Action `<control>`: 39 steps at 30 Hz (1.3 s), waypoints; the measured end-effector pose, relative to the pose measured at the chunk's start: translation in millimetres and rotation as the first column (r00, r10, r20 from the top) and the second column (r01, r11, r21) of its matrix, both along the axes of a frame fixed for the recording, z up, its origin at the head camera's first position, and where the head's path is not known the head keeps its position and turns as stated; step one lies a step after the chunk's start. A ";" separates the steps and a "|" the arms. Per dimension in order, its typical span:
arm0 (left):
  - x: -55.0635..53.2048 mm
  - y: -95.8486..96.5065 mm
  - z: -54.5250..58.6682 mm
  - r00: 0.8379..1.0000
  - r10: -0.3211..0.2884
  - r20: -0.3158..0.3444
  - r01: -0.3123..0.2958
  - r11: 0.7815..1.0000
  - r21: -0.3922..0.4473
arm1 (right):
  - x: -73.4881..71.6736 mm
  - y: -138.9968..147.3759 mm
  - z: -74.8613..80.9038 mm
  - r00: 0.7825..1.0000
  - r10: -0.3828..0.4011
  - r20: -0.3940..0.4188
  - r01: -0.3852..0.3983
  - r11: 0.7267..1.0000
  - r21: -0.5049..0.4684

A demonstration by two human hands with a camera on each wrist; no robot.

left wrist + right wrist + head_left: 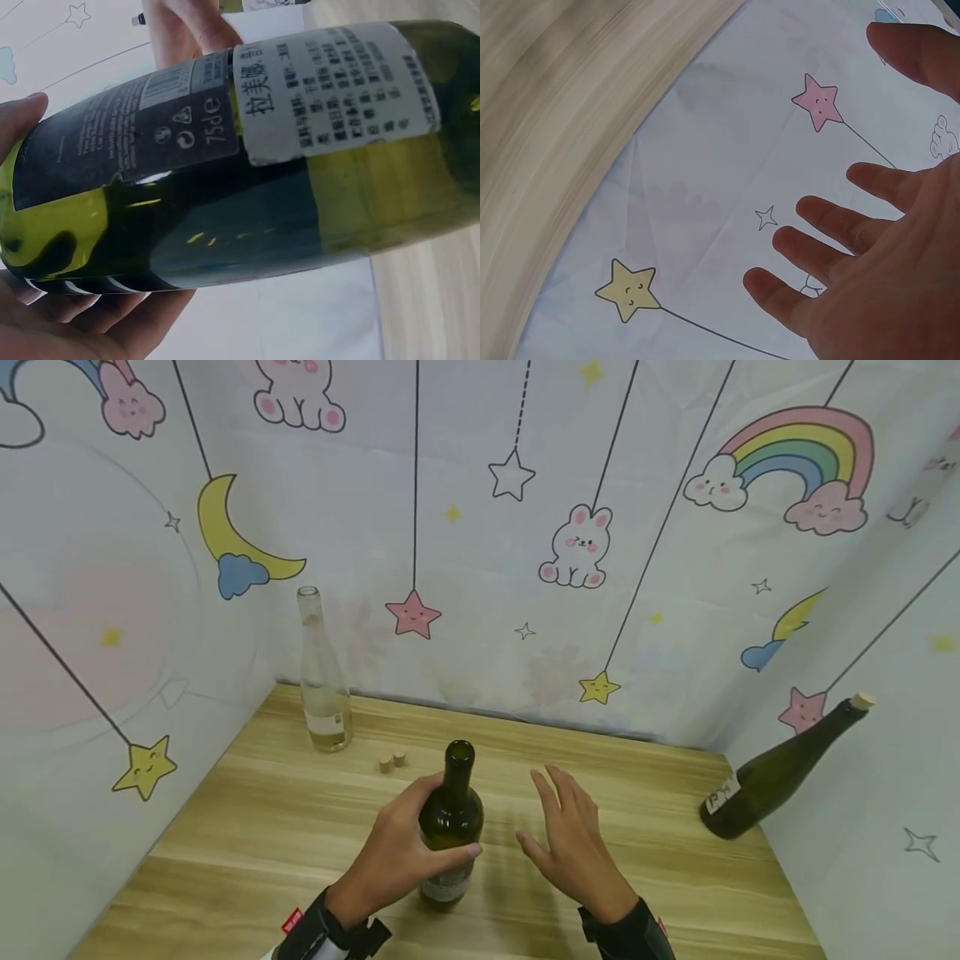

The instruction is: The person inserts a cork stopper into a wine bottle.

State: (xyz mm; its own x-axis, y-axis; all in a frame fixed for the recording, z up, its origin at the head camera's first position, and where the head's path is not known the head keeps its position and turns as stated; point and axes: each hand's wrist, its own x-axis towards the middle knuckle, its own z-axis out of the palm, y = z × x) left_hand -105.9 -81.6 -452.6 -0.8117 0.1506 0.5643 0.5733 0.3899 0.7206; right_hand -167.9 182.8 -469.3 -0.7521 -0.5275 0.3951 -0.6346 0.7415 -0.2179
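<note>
My left hand [401, 847] grips a dark green wine bottle [452, 814] around its body, near the front middle of the table. The bottle's mouth is uncorked. In the left wrist view the bottle [247, 217] shows a black label and a white label, with the thumb on one side and the fingers curled round the other. To the bottle's right, my right hand [573, 852] is apart from it, fingers spread and holding nothing. The right wrist view shows the same hand [885, 262] with its fingers extended.
Two small corks [392, 762] lie behind the held bottle. A clear bottle [324, 693] without a cork stands at the back left. At the right edge a dark green corked bottle [780, 772] stands on the wooden table [600, 760]. Printed cloth walls [480, 660] enclose the table.
</note>
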 end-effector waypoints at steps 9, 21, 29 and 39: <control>4.1 5.9 -8.2 1.000 -0.005 0.011 0.005 1.000 -0.012 | -0.3 -0.2 -1.6 1.000 -0.003 0.008 0.003 1.000 -0.028; 5.2 13.3 -17.8 1.000 -0.013 0.028 0.014 1.000 -0.010 | 0.9 0.6 -1.4 1.000 -0.010 0.012 0.010 1.000 -0.008; 7.3 16.5 -21.1 1.000 -0.017 -0.011 0.016 1.000 -0.013 | -1.3 0.1 -4.6 1.000 0.005 -0.007 -0.006 1.000 -0.017; 10.8 17.6 -24.3 1.000 -0.023 0.016 0.024 0.999 -0.029 | -14.3 -12.5 -11.5 0.999 0.042 -0.015 -0.042 0.999 -0.018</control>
